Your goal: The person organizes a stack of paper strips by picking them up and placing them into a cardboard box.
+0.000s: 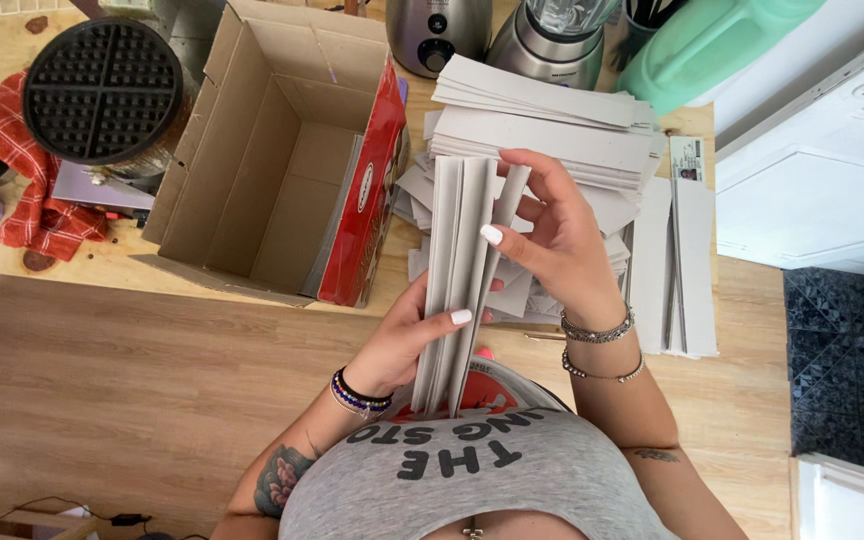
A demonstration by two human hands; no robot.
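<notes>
Cardboard strip bundle (pixel 455 290) stands on edge against the torso, long axis running away toward the strip pile (pixel 542 130). Left hand (pixel 402 345) grip clamps its near side; right hand (pixel 552 240) grip pinches the far top, nearer the pile.

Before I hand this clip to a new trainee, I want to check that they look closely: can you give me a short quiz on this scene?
1. True or false: the open cardboard box holds a stack of grey sheets.
2. Which hand pinches the upper end of the folded grey card bundle? A) left hand B) right hand C) neither
3. Fill in: the round black waffle iron lies beside a red checked ____.

Key: 1 false, the box shows only its bare inside. 2 B; the left hand grips the bundle lower down. 3 cloth.
</notes>
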